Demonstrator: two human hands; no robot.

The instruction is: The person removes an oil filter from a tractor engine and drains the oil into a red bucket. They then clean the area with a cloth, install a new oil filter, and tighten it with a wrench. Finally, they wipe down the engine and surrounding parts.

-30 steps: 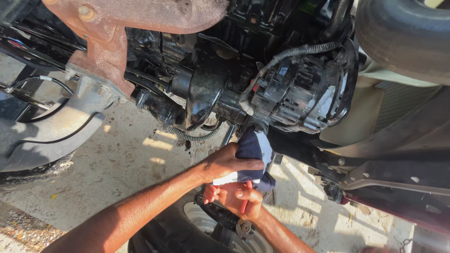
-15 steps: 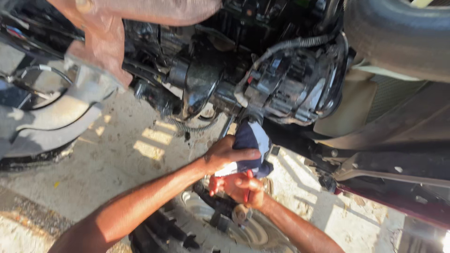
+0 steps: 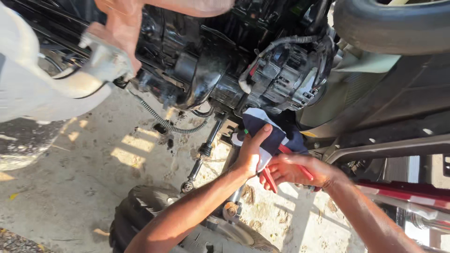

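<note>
My left hand [image 3: 251, 152] presses a dark blue and white cloth [image 3: 262, 129] against the underside of a black engine [image 3: 211, 61], just below a grey alternator [image 3: 281, 77]. My right hand [image 3: 293, 169] grips the red handles of a pair of pliers [image 3: 281, 166], whose jaws are hidden under the cloth. Both forearms reach up from the lower edge of the view.
A coiled metal hose [image 3: 164, 119] hangs under the engine. A steering rod [image 3: 201, 154] runs down to a black tyre [image 3: 140, 220] at the bottom. A large tyre [image 3: 393, 23] sits top right, a red bar [image 3: 403, 192] at right. Stained concrete ground [image 3: 70, 187] lies at left.
The view has shifted and come closer. My hands stay on the cloth and pliers, with my left thumb now spread over the cloth.
</note>
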